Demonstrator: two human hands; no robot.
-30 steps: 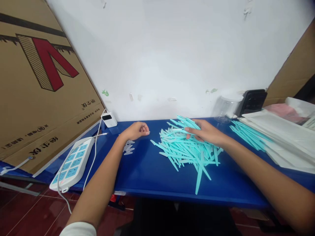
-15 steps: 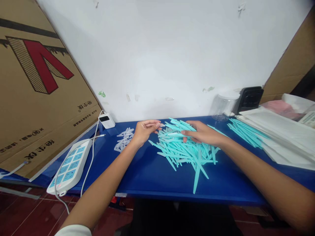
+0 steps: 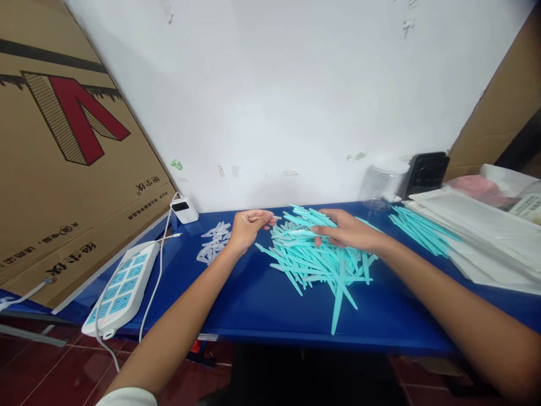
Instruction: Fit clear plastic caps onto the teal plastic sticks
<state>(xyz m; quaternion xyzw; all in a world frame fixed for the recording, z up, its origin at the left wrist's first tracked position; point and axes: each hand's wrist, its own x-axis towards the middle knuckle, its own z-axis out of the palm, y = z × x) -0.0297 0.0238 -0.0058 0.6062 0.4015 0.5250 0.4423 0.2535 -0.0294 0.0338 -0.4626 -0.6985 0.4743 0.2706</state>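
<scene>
My left hand (image 3: 248, 228) is closed in a pinch on a small clear plastic cover (image 3: 276, 217), just left of the sticks. My right hand (image 3: 343, 228) is wrapped around a bunch of slim turquoise plastic sticks (image 3: 310, 214), their ends pointing left; they look like eyebrow razors. Their exact number is hidden by the fingers. Under and in front of this hand spreads a loose pile of the same sticks (image 3: 321, 270), some with pale, frosted tips. Beside my left wrist lies a small heap of clear plastic covers (image 3: 213, 242).
A white power strip (image 3: 122, 290) with a cable and a small white device (image 3: 185, 210) are on the left, near a big carton (image 3: 76, 214). To the right, more turquoise sticks (image 3: 422, 230) lie against white sheets (image 3: 486, 237). A clear jar (image 3: 382, 186) stands behind, by the wall.
The clear cover in my left fingers has turned slightly, and the left fingers have closed in a little. My right hand stays where it was, still on its bunch.
</scene>
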